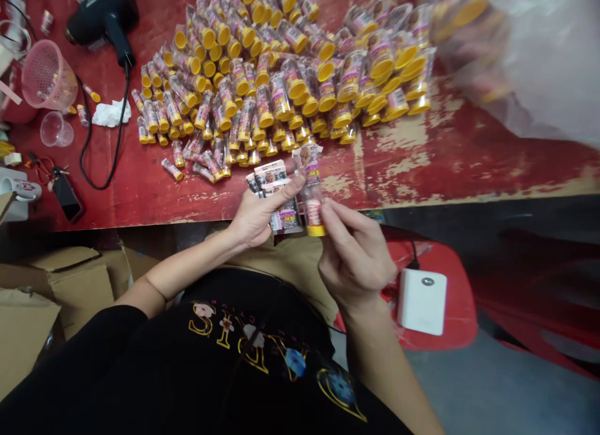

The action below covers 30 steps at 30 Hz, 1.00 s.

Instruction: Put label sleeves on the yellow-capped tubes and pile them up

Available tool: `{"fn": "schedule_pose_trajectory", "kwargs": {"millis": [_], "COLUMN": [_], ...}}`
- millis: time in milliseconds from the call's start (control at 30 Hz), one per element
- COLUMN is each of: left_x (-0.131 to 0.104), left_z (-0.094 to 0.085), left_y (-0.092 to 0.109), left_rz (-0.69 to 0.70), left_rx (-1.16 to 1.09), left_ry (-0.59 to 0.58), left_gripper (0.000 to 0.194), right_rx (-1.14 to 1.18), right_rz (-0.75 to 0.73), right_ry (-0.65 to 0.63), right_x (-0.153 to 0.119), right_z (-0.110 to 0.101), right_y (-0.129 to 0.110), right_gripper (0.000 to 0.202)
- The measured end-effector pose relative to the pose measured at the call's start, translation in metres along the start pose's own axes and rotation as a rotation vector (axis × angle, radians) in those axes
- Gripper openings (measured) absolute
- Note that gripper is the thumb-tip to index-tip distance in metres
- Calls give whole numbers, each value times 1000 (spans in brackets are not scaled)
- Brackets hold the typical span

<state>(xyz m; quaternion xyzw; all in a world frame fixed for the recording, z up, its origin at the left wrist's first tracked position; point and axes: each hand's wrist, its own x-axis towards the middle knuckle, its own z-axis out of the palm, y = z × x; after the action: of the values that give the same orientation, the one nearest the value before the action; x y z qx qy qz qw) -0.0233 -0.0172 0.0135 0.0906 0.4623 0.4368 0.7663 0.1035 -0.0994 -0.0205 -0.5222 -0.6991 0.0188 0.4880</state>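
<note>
My left hand (262, 213) is closed around a stack of printed plastic sleeves (285, 213), its thumb pressing near the top. One printed clear sleeve (307, 160) stands out from the stack at the thumb. Between the fingertips of my right hand (354, 247) is a small clear tube (314, 210) with a yellow cap at its lower end. The tube's upper end meets the sleeve; how far it sits inside I cannot tell. Beyond both hands lies a large pile of yellow-capped tubes (281, 97) on the red table (398, 166).
A black heat gun (105, 22) with a cord lies at the back left, near a pink basket (47, 75) and a clear cup (56, 130). Keys and a black device (68, 194) rest at the left edge. A white power bank (422, 300) sits on a red stool (462, 297).
</note>
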Motion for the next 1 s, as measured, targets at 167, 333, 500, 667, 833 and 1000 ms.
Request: {"fn": "schedule_pose_trajectory", "kwargs": {"millis": [167,333,500,667,833,1000], "left_x": [-2,-5,-11,-18,-21,-22], "left_z": [-2,-5,-9,-11,-13,-14], "left_y": [-2,1,5,7,7,8], "left_rz": [3,12,-80,-113,-97,-81], "left_rx": [56,137,243,254,265,261], "left_ry": [-47,-103,-206,-197,-174,-155], "left_gripper": [29,34,44,51,55,55], "right_rx": [49,195,276,315,355,392], "right_rz": [193,349,394,451,448,406], "right_ry": [123,95,97,230,384,462], "right_x": [-1,-1,10,22,25,24], "right_z": [4,13,13,15,24,35], "right_y": [-7,-11,-12,-17,-20,-17], "right_gripper": [57,54,46,27,25,29]}}
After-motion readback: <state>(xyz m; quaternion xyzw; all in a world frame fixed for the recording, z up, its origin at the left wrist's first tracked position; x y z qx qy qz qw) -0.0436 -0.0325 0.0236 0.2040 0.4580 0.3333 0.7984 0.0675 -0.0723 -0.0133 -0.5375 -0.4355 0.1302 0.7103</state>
